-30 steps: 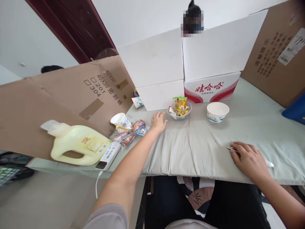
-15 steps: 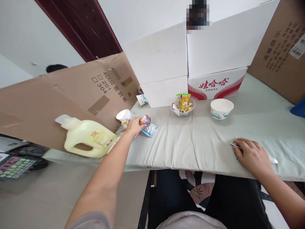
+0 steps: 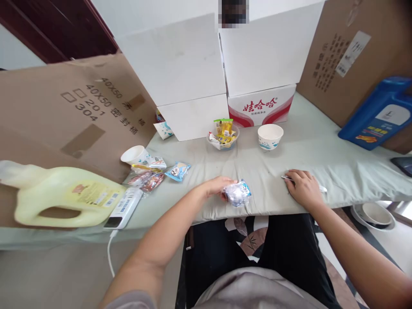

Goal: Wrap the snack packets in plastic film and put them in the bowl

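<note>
My left hand grips a small blue-and-silver snack packet just above the near edge of the cloth-covered table. My right hand rests palm down on the cloth with its fingers curled over a thin metal tool, perhaps scissors or tweezers. Several more snack packets lie to the left next to a tipped white paper cup. Farther back stand a clear bowl of wrapped snacks and an empty white paper bowl.
A pale yellow detergent jug and a white power bank with a cable lie at the left edge. A blue jug lies at the right. White boxes and brown cardboard sheets wall in the table.
My left hand went to the packets at the left, took one, and carried it back to the near middle of the table. My right hand stayed on the metal tool. The view has shifted right.
</note>
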`<state>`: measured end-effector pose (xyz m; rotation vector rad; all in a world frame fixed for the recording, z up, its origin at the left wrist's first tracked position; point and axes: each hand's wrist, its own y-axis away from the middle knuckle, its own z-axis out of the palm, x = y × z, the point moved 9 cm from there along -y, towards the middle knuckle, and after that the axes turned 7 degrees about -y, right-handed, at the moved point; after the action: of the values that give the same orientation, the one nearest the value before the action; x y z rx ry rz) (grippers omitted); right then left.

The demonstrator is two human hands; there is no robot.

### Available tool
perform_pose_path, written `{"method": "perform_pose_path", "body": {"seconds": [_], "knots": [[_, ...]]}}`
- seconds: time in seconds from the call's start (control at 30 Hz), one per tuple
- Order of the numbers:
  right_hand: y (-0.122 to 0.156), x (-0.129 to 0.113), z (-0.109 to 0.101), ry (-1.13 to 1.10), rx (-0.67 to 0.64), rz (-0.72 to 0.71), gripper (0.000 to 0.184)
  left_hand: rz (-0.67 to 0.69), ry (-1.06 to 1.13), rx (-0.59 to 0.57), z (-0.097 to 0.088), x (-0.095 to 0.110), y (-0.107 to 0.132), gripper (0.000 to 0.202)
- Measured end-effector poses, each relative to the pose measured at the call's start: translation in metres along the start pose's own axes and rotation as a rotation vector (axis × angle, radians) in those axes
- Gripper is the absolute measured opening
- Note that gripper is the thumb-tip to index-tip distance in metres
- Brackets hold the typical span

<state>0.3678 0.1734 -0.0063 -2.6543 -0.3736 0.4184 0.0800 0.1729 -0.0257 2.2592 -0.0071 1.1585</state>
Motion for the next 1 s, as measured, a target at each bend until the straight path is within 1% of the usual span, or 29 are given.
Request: {"method": "perform_pose_path", "body": {"seconds": [0.03,0.1,0.17,0.2,0.23,0.27,0.3,0.37,0.43,0.47,0.53,0.57,0.63,0.67,0.7,0.73,0.77,0.8,0.83,0.87,0.93,1.0], "knots": [[0.0,0.0,0.0,-0.011,0.002,0.0,0.027,-0.004,-0.094,0.099,-0.004,0.002,-0.004,0.043],[0.0,0.0,-0.001,-0.033,0.005,0.001,0.027,0.041,-0.215,0.362,-0.024,0.01,-0.004,0.036],[0.0,0.001,-0.001,-0.05,0.004,0.004,0.027,0.143,-0.244,0.624,-0.043,0.015,0.009,0.028],[0.0,0.002,-0.002,-0.057,0.001,0.006,0.027,0.211,-0.241,0.746,-0.049,0.016,0.019,0.026],[0.001,0.003,-0.002,-0.067,-0.003,0.006,0.028,0.285,-0.226,0.844,-0.051,0.015,0.03,0.025],[0.001,0.003,-0.002,-0.08,-0.008,0.004,0.029,0.359,-0.203,0.897,-0.049,0.012,0.04,0.024],[0.001,0.002,-0.003,-0.099,-0.011,0.004,0.03,0.429,-0.181,0.904,-0.042,0.008,0.046,0.024],[0.001,-0.006,-0.007,-0.182,-0.006,0.001,0.033,0.554,-0.184,0.863,-0.023,0.002,0.054,0.023],[-0.002,-0.027,-0.012,-0.315,0.001,-0.024,0.035,0.622,-0.228,0.812,-0.004,-0.001,0.056,0.024],[-0.005,-0.044,-0.014,-0.38,-0.004,-0.054,0.035,0.633,-0.245,0.801,0.001,-0.002,0.057,0.024],[-0.011,-0.088,-0.017,-0.436,-0.048,-0.16,0.034,0.631,-0.263,0.803,0.005,-0.002,0.057,0.025],[-0.014,-0.114,-0.017,-0.412,-0.082,-0.231,0.032,0.632,-0.267,0.809,0.005,-0.001,0.058,0.026],[-0.019,-0.159,-0.013,-0.295,-0.164,-0.36,0.027,0.642,-0.276,0.814,0.003,0.001,0.058,0.029],[-0.02,-0.176,-0.01,-0.23,-0.212,-0.41,0.024,0.647,-0.28,0.813,0.003,0.002,0.058,0.03],[-0.021,-0.187,-0.005,-0.17,-0.262,-0.442,0.022,0.651,-0.282,0.814,0.002,0.002,0.059,0.03],[-0.022,-0.192,-0.001,-0.121,-0.308,-0.459,0.02,0.654,-0.282,0.815,0.002,0.002,0.059,0.029],[-0.022,-0.19,0.003,-0.083,-0.343,-0.458,0.019,0.657,-0.283,0.815,0.002,0.001,0.059,0.028],[-0.022,-0.182,0.005,-0.054,-0.364,-0.439,0.019,0.658,-0.284,0.816,0.002,0.001,0.059,0.027],[-0.023,-0.168,0.008,-0.027,-0.374,-0.406,0.02,0.658,-0.286,0.817,0.003,0.0,0.059,0.025],[-0.023,-0.149,0.009,-0.002,-0.373,-0.36,0.02,0.656,-0.289,0.821,0.003,0.0,0.06,0.023],[-0.023,-0.103,0.012,0.051,-0.358,-0.235,0.021,0.648,-0.298,0.826,0.003,0.0,0.06,0.024],[-0.021,-0.057,0.011,0.087,-0.328,-0.087,0.022,0.642,-0.317,0.812,0.004,0.0,0.058,0.031]]}}
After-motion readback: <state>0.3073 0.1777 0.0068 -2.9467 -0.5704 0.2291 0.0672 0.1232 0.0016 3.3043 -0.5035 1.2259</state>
